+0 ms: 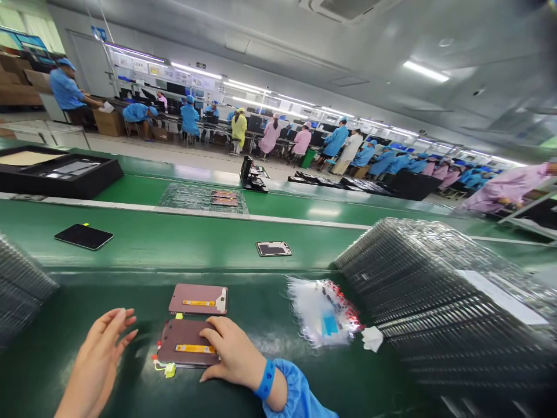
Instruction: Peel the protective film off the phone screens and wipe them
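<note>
My right hand [230, 354], with a blue wrist strap and blue sleeve, grips the right end of a brownish phone screen panel [174, 339]. An orange flex cable runs along the panel's back, and yellow and red tabs stick out at its left edge. More layers seem to lie beneath it. Just behind, touching or nearly so, lies a second phone screen panel [195, 293] with a similar orange cable. My left hand [102, 354] is raised to the left of the panels, fingers apart, holding nothing.
Clear plastic trays [426, 278] are stacked high at right, others [21, 290] at left. A pile of film strips [324, 313] and crumpled tissue [372, 338] lie nearby. The green conveyor [209, 244] carries a dark phone [84, 236] and a phone frame [273, 248]. Several co-workers sit beyond.
</note>
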Tool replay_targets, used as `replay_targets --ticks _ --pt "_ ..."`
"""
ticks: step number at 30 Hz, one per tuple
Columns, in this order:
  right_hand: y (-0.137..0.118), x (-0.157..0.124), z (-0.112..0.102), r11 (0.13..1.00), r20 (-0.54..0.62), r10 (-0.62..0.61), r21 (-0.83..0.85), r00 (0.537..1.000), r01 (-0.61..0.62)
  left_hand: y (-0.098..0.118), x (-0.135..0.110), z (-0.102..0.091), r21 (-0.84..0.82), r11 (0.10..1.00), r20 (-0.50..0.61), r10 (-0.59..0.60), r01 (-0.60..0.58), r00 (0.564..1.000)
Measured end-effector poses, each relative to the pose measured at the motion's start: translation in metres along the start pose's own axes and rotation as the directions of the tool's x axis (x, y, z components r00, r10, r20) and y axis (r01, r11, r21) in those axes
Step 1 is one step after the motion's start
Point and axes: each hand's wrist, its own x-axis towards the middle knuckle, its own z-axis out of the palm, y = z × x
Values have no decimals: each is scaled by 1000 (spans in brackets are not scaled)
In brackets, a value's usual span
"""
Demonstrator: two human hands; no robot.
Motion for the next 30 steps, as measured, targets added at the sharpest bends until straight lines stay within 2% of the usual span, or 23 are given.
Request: replay_targets --ticks 3,7,9,11,13,15,18,21,24,26,28,30 --pt "3 -1 5 1000 -25 -26 0 999 26 -1 0 6 26 1000 46 -13 12 999" --pt "5 -1 -3 999 -81 -16 44 997 19 1 -3 14 85 996 65 -9 4 998" --pt "2 -1 -12 997 -133 17 80 991 -6 -1 -6 17 136 991 67 -4 -6 998" --pt "-5 0 -21 992 -196 88 107 977 -68 -8 -12 23 207 978 129 -33 5 991" --pt "-16 2 -28 981 -262 178 117 949 -152 -20 -21 35 245 969 240 -100 39 966" --pt "-28 4 -32 972 -324 234 112 917 -208 -32 -34 51 190 977 327 -159 99 931" --pt "-40 6 -36 978 -373 204 120 905 -171 -40 -49 76 71 972 387 -232 222 892" --pt "-39 9 -48 953 -404 235 274 884 -128 -33 -54 89 166 939 413 -344 302 843" --pt "-30 13 -67 820 -405 436 546 804 -170 -23 -57 92 304 913 444 -388 272 808" --pt "-23 16 -77 752 -371 510 631 776 -192 -20 -62 92 315 928 491 -340 201 802" --pt "-19 18 -82 788 -408 477 590 778 -174 -19 -67 91 309 943 524 -279 126 804" --pt "-21 20 -80 901 -544 360 414 758 -130 -21 -69 90 331 940 529 -251 76 811"
